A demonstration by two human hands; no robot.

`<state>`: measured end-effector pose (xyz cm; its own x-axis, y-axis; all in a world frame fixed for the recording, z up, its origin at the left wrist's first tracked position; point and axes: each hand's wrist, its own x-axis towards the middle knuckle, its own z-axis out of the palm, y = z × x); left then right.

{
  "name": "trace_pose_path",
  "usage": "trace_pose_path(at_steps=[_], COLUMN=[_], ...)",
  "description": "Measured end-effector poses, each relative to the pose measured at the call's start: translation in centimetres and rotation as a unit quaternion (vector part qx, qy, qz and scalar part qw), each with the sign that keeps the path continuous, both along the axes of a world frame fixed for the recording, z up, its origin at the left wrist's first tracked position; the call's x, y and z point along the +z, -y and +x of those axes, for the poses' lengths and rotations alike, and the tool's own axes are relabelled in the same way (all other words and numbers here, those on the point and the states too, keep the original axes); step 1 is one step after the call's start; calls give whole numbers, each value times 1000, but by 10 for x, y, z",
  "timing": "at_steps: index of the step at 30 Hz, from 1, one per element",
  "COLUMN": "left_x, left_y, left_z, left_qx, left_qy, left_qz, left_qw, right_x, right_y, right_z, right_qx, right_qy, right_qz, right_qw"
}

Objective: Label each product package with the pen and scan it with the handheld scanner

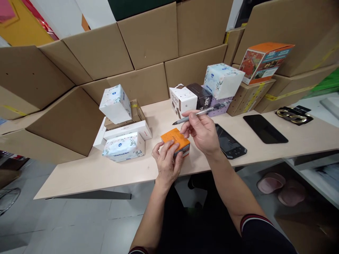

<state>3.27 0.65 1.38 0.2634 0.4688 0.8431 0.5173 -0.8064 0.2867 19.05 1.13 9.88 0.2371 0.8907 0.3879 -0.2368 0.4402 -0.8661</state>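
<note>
An orange box (177,137) with dark sides rests on the pale tabletop (148,172) near its front edge. My left hand (167,160) lies over the box's left side and front, fingers curled on it and the thumb along the near side. Above the box's right side, my right hand (202,132) pinches a grey pen (185,119) between thumb and fingers. The pen's dark tip points left, over the area behind the box. Its back end, partly see-through, sticks out to the right. My fingers cover part of the box's top.
Tissue packs (123,146) and white boxes stand at the left. A white carton (183,100), a dark box (200,95) and another tissue pack (222,79) stand behind. A dark device (229,143) and black slab (265,128) lie right. Cardboard boxes (148,46) wall the back.
</note>
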Motion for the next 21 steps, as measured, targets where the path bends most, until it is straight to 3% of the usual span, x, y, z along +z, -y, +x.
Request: trace_pose_path(at_steps=[5, 10, 21], left_x=[-6, -1, -1], left_y=[-7, -7, -5], left_z=[-2, -5, -3], left_qx=[-8, -28, -24], left_qy=[29, 27, 21], left_qz=[-28, -29, -16], left_qw=[999, 999, 999], right_x=[-5, -21, -21], right_y=[-14, -19, -17], right_z=[-9, -17, -20], right_qx=[-24, -107, -149], right_qy=[145, 251, 296], right_qz=[-4, -5, -19], right_qw=[989, 962, 943])
